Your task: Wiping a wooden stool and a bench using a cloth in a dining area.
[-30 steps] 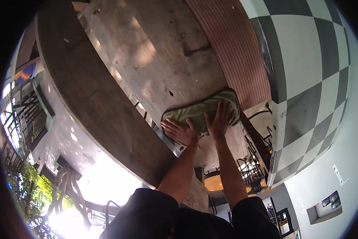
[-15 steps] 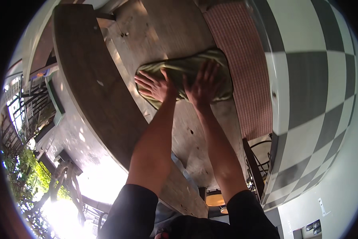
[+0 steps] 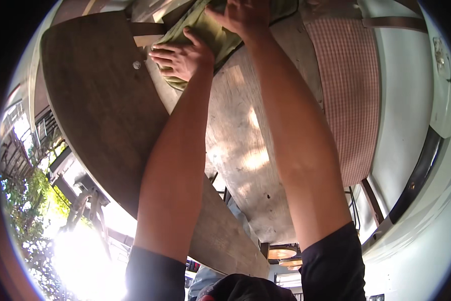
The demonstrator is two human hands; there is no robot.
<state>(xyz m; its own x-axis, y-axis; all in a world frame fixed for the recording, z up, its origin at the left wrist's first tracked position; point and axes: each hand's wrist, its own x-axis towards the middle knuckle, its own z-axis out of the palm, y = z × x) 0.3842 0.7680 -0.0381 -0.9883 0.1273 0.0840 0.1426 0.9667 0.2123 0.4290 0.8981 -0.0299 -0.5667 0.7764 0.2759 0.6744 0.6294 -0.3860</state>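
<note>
I see left fingers (image 3: 163, 56) spread on the green cloth (image 3: 222, 42), seemingly soft, light, best gripped by its edge; right hand's (image 3: 242, 20), I can't tell.

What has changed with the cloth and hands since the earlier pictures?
The green cloth moved away from the person along the wooden table, both arms now reaching farther. The left hand and right hand stayed on it. The red checked covering still lies to the right.
</note>
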